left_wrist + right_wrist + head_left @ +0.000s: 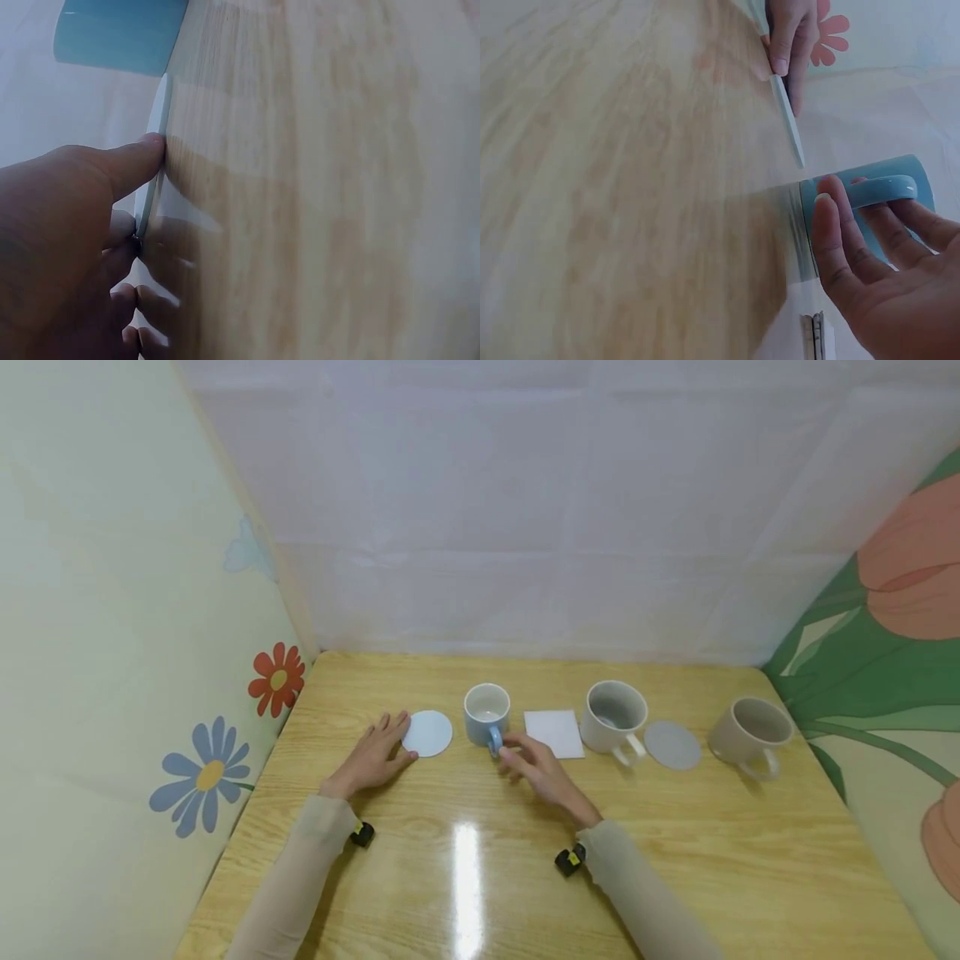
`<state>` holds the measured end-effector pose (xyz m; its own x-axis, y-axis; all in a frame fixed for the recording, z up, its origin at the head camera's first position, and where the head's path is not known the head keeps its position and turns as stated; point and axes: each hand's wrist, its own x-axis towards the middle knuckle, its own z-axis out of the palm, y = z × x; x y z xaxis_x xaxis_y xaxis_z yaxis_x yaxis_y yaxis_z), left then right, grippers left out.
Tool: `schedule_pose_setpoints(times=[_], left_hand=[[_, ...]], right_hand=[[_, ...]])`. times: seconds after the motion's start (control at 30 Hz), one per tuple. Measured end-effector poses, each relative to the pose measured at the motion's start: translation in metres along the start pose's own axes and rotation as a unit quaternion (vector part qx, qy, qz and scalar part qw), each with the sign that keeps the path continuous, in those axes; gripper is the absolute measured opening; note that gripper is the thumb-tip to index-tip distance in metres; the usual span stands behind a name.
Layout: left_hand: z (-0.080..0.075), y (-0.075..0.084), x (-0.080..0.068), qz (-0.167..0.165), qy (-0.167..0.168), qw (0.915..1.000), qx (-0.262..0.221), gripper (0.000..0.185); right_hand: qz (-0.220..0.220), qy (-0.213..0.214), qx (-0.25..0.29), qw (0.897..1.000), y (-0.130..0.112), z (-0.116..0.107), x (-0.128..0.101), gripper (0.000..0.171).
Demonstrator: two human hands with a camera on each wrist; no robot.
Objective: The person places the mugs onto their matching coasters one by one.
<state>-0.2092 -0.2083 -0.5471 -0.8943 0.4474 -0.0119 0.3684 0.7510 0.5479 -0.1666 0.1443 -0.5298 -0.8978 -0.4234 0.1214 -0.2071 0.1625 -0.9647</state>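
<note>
A round pale-blue coaster [427, 733] lies on the wooden table. My left hand [372, 754] rests at its left side, fingers spread and fairly straight, with the thumb [139, 161] touching the coaster's edge. Right of the coaster stands an upright light-blue mug [482, 720], white inside. My right hand [542, 770] is at its handle [885, 190]. In the right wrist view a finger passes behind the handle and its tip shows on the far side, while other fingers lie close against the mug's wall.
Farther right, in a row, are a square white coaster [553, 733], a white mug [613, 717], a round grey coaster [672, 745] and a beige-grey mug [750, 732]. A pale cloth wall [525, 527] rises behind the table [405, 860].
</note>
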Motion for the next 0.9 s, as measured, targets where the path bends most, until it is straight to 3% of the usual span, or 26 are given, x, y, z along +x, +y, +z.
schedule_pose_setpoints(times=[0.33,0.67,0.9], left_hand=[[0.005,-0.006,0.000,0.020,0.011,0.9995,-0.024,0.081],[0.009,-0.008,-0.001,0.000,0.010,0.9994,-0.034,0.080],[0.014,-0.016,0.001,-0.004,0.009,0.9993,-0.036,0.079]], right_hand=[[0.023,-0.027,-0.009,0.999,0.002,0.009,0.008,0.038],[0.061,-0.077,0.093,0.991,-0.006,0.012,0.014,0.047],[0.085,-0.070,0.122,0.986,-0.005,0.013,0.016,0.046]])
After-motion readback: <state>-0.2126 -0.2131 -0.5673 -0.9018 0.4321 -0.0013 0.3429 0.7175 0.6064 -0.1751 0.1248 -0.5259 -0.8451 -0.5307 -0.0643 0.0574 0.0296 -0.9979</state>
